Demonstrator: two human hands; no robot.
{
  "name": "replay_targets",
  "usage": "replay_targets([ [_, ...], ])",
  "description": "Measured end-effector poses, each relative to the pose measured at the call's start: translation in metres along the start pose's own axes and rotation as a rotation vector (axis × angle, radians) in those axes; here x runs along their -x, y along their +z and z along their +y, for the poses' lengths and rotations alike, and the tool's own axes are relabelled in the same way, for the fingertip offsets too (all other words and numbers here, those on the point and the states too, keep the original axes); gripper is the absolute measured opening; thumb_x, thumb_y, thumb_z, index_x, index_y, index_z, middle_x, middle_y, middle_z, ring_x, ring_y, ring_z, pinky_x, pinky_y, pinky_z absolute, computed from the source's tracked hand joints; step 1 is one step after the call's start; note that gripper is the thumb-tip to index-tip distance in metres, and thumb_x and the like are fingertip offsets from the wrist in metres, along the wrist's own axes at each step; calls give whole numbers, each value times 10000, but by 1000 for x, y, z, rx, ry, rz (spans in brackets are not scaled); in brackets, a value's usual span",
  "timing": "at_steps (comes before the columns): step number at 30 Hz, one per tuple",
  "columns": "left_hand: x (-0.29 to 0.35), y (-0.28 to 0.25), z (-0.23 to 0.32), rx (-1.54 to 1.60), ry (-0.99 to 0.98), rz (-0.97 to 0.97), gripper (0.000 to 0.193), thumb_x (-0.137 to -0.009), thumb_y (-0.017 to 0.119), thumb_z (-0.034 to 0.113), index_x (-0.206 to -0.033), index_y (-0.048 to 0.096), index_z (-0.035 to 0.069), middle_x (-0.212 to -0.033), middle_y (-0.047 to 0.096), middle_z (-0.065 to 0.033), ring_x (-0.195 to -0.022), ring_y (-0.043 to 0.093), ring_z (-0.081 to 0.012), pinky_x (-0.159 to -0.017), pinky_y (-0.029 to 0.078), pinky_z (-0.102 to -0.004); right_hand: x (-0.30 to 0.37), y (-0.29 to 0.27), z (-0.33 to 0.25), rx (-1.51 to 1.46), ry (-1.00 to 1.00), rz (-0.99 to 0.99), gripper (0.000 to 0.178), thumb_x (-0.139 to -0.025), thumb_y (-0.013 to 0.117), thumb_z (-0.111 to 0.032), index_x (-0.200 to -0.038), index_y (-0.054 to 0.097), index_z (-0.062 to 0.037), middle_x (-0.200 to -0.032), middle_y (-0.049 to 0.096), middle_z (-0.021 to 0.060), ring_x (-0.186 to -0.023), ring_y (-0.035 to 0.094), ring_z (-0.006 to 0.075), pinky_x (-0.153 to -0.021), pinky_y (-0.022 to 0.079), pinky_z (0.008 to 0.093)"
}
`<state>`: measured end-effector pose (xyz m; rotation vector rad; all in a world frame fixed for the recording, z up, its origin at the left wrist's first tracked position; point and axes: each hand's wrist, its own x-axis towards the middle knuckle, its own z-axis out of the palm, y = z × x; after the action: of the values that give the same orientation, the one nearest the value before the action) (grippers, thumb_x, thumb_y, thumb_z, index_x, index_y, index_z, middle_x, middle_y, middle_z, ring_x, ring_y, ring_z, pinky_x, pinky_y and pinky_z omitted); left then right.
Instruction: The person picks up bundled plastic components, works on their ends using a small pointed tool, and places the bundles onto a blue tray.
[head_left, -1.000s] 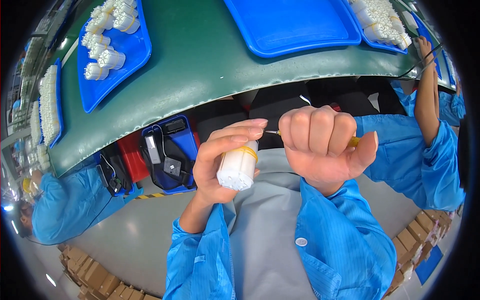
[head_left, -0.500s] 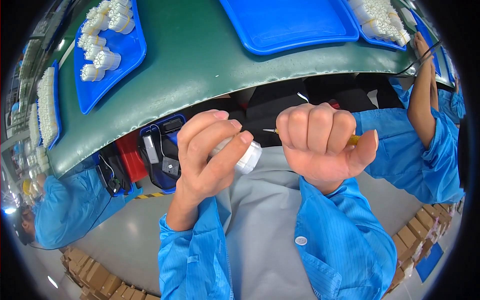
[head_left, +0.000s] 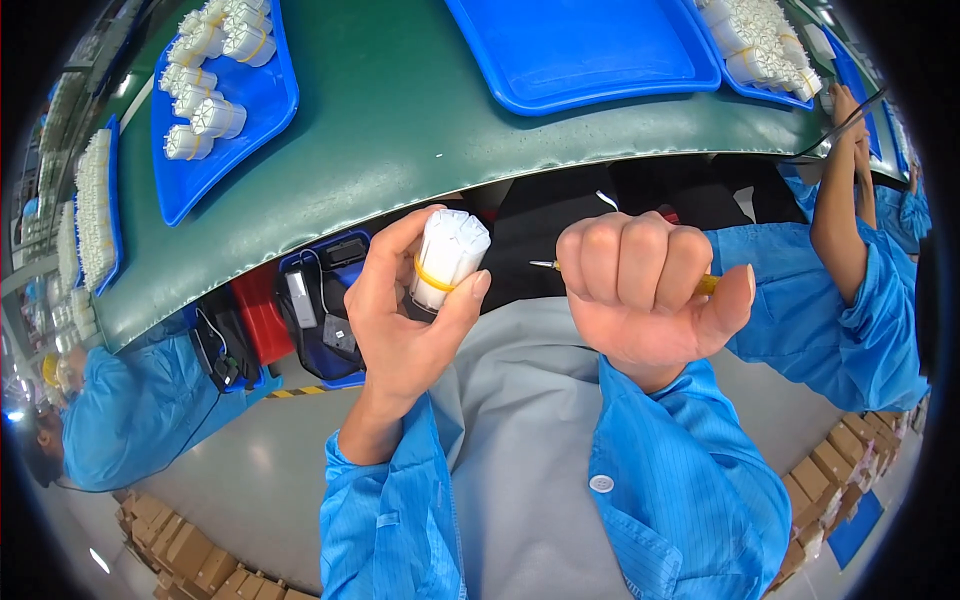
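My left hand grips a bundle of white plastic parts between thumb and fingers. A yellow band runs around the bundle, and its top end tilts up and to the right. My right hand is a fist with the thumb sticking out, closed around a thin tool with a yellow handle. The tool's pointed metal tip pokes out on the fist's left side, toward the bundle but apart from it. Most of the handle is hidden in the fingers, so its exact kind does not show.
Ahead lies a green table. On it a left blue tray holds several white bundles; another blue tray sits in the middle, and more white bundles fill one at right. Co-workers in blue sit on both sides; cartons stand behind.
My left hand has turned the white bundle upright, so its yellow band and top end now show, and the fingers have shifted behind it. My right hand has barely moved.
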<state>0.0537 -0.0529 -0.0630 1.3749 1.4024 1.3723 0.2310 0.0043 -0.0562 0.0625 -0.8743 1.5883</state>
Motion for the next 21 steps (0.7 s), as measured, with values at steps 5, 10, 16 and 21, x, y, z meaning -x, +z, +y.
replay_targets([
  [5, 3, -2, -1, 189, -214, -34, 500, -804, 727, 22, -1257, 526, -44, -1078, 659, -138, -945, 658, -169, -824, 530, -285, 0, -3, 0, -3, -6, 4, 590, -997, 366, -564, -616, 345, -114, -582, 359, 2, -540, 312, 164, -530, 272, 332],
  [10, 1, -12, 9, 406, -340, -86, 458, -850, 671, 36, -1271, 505, -32, -1059, 659, -164, -869, 666, -165, -736, 554, -281, -4, 2, 4, -17, -5, -5, 594, -997, 368, -561, -612, 342, -110, -573, 351, 2, -532, 309, 164, -523, 265, 333],
  [16, -22, -46, 17, 304, -125, 122, 416, -909, 615, 135, -1277, 497, -20, -1050, 642, -178, -771, 621, -156, -657, 516, -263, -13, 17, 3, -4, -27, 5, 588, -999, 378, -551, -605, 342, -116, -567, 359, 3, -508, 296, 161, -509, 253, 334],
  [21, -75, -117, 26, -188, 86, 336, 378, -937, 609, 151, -1266, 556, -28, -1043, 607, -64, -795, 511, -96, -699, 430, -237, -9, 23, -3, 4, -17, -4, 558, -1003, 372, -516, -608, 339, -124, -566, 351, -1, -506, 301, 160, -505, 244, 325],
])
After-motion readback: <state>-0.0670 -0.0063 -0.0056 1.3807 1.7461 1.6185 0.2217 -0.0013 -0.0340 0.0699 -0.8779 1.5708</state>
